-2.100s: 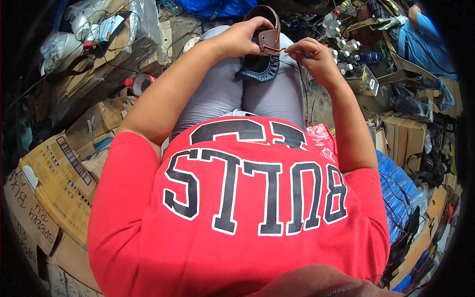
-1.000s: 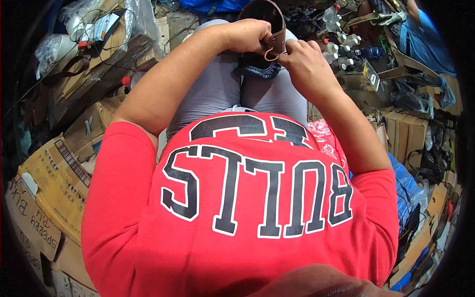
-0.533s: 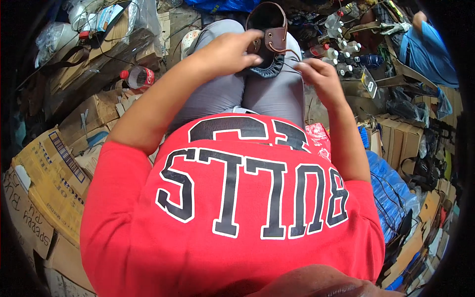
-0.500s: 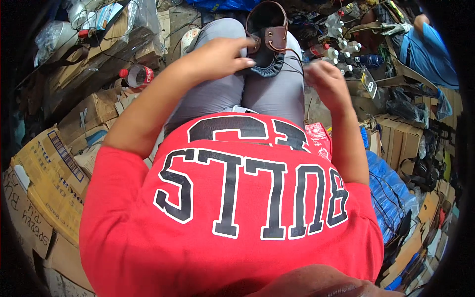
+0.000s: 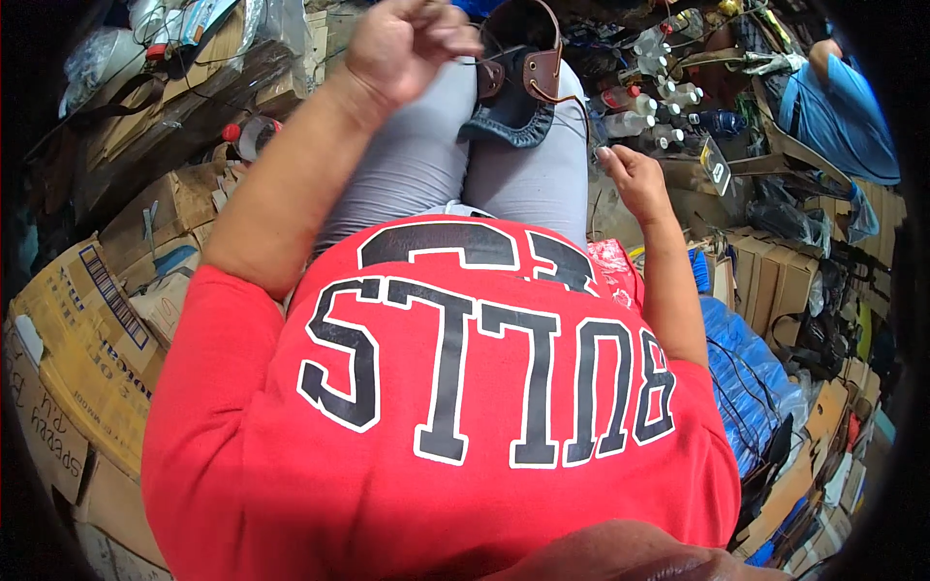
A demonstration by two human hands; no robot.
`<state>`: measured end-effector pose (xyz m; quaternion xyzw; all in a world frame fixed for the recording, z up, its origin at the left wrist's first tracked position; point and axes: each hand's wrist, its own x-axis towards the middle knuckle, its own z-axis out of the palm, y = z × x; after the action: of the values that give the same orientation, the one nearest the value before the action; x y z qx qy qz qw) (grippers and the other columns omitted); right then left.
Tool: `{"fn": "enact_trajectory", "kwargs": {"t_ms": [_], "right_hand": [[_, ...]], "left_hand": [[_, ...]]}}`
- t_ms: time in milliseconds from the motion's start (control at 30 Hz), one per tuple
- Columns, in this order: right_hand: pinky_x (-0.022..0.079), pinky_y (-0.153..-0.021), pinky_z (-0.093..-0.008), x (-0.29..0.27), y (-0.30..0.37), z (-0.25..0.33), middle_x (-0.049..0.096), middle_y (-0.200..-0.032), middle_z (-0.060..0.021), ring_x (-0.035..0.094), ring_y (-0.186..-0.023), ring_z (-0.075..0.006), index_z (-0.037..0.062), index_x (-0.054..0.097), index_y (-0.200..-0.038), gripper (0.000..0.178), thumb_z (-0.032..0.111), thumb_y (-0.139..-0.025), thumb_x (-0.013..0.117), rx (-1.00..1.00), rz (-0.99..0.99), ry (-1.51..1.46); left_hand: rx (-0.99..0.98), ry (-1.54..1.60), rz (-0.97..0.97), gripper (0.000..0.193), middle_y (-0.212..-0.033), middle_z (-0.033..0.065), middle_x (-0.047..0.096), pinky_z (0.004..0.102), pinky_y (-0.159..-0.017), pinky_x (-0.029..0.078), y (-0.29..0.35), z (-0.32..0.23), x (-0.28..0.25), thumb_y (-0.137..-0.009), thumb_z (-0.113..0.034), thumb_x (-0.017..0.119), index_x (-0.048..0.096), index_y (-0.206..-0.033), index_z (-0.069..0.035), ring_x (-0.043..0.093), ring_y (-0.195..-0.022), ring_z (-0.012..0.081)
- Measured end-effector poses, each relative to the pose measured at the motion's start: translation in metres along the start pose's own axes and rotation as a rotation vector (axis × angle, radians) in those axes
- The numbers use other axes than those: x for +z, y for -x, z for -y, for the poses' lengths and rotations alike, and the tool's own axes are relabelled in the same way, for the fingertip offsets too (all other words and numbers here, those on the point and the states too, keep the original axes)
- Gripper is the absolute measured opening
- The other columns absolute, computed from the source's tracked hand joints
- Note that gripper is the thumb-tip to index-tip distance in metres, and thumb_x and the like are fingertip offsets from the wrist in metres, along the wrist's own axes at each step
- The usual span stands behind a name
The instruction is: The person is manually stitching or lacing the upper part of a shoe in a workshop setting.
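Note:
Across my grey-trousered knees rests a shoe upper [image 5: 513,126], with a dark blue gathered toe and brown leather sides. Eyelets and a brown lace [image 5: 550,97] show on its leather, and the lace's loose end hangs to the right. My left hand [image 5: 402,48] is raised beyond my left knee, to the left of the shoe, its fingers curled closed. A thin dark strand appears to run between it and the shoe; what the fingers hold is blurred. To the right of the shoe and apart from it, my right hand [image 5: 636,182] has thumb and fingers pinched together; anything between them is too small to see.
Several plastic bottles [image 5: 668,111] cluster beyond my right knee. Another bottle [image 5: 254,136] lies at the left, by flattened cardboard [image 5: 87,339]. Blue plastic sheeting [image 5: 741,378] and stacked cardboard [image 5: 775,281] are at the right. Someone's blue-clothed part [image 5: 838,116] shows at upper right.
My left hand has moved up and away from the shoe, its fingers now curled. My right hand has dropped slightly lower. The shoe upper stays on my knees.

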<state>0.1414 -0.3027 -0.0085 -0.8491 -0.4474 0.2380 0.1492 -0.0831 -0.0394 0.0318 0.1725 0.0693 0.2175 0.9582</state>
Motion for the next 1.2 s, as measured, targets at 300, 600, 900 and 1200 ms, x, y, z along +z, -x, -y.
{"fn": "enact_trajectory", "kwargs": {"t_ms": [300, 600, 900, 1200], "right_hand": [[0.037, -0.057, -0.0223, 0.019, 0.015, -0.056, 0.052, -0.066, 0.0048, 0.049, -0.062, -0.0062, 0.0085, 0.057, -0.119, 0.039, 0.036, -0.092, 0.053, 0.140, 0.036, -1.059], [0.044, -0.080, -0.0285, -0.055, -0.007, 0.044, 0.062, -0.096, -0.0071, 0.057, -0.090, -0.0169, 0.0040, 0.065, -0.103, 0.033, 0.030, -0.083, 0.066, -0.298, -0.416, -0.320], [0.046, -0.062, -0.0398, -0.034, -0.027, 0.119, 0.060, -0.077, -0.0193, 0.058, -0.066, -0.0342, 0.0005, 0.063, -0.077, 0.024, 0.024, -0.080, 0.060, -0.414, 0.092, 0.139], [0.038, -0.053, -0.0376, -0.034, 0.005, 0.108, 0.045, -0.060, -0.0158, 0.046, -0.055, -0.0265, -0.0032, 0.050, -0.068, 0.024, 0.016, -0.080, 0.059, -0.441, 0.071, -0.193]], "left_hand": [[0.053, -0.749, -0.289, 0.043, -0.067, 0.0071, 0.058, 0.0410, -0.067, 0.047, 0.003, -0.057, -0.054, -0.096, -0.039, 0.043, 0.053, -0.066, -0.009, 0.051, -0.052, 0.0191], [0.184, -1.683, 0.060, 0.043, -0.110, 0.0139, 0.060, 0.0318, -0.088, 0.044, -0.021, 0.003, 0.015, -0.074, -0.015, 0.069, 0.057, -0.113, 0.001, 0.056, -0.102, 0.0208], [-0.155, -1.780, 0.347, 0.046, -0.099, 0.0074, 0.060, 0.0283, -0.082, 0.044, -0.056, 0.035, -0.003, -0.070, -0.032, 0.078, 0.061, -0.101, -0.002, 0.055, -0.093, 0.0153], [-0.189, -1.554, 0.379, 0.035, -0.083, 0.0029, 0.054, 0.0276, -0.074, 0.043, -0.050, 0.041, -0.009, -0.074, -0.031, 0.076, 0.063, -0.088, -0.001, 0.054, -0.081, 0.0120]]}}
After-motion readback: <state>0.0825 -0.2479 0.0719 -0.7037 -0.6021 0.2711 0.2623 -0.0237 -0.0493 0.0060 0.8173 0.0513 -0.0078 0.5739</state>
